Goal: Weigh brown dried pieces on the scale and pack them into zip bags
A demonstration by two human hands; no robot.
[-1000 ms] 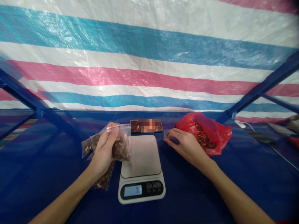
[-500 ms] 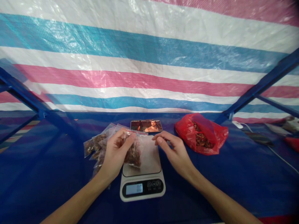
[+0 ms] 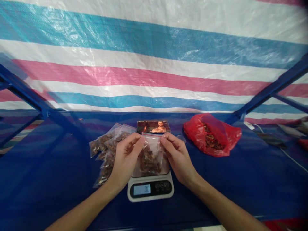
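A clear zip-lock bag with brown dried pieces in its lower part hangs upright over the scale. My left hand pinches its top left corner between thumb and fingers. My right hand pinches the top right corner, so the red-lined seal is stretched between both hands. Below and behind the bag is a white digital kitchen scale, its display reading 0.0. Several filled zip-lock bags lie in an overlapping pile beside my left hand, partly hidden by it.
An open red plastic bag of the same brown pieces lies to the right. A phone showing a video lies behind the scale. Blue metal braces rise on both sides, before a striped tarp. A white cable runs at the far right.
My right hand has moved left and taken hold of the zip-lock bag's right corner. The bag, held by my left hand alone before, now hangs centred between both hands.
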